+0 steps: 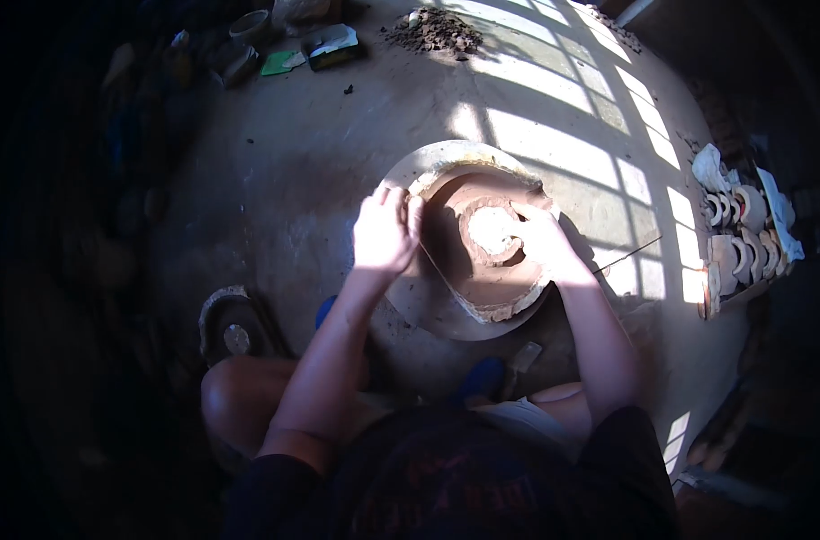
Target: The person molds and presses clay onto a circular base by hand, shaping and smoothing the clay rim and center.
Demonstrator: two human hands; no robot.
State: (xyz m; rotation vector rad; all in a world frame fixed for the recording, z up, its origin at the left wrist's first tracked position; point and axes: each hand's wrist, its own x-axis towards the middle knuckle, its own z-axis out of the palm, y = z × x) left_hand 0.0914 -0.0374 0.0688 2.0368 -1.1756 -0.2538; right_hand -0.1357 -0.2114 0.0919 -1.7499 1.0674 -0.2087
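You've got a rough, curved brown clay form [448,266] on a round grey disc [416,315], mid-frame, with a crumbly ring of brown clay [472,236] around a pale centre. Your left hand [389,230] is at its left rim, fingers bent; your right hand [539,236] reaches inside by the ring. Hands apart, forearms angled up from the bottom; can't tell if either's pinching.

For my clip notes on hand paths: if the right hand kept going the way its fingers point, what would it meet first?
Most likely the clay ring around the pale centre; the right hand looks right at its edge, though height is hard to judge from above.
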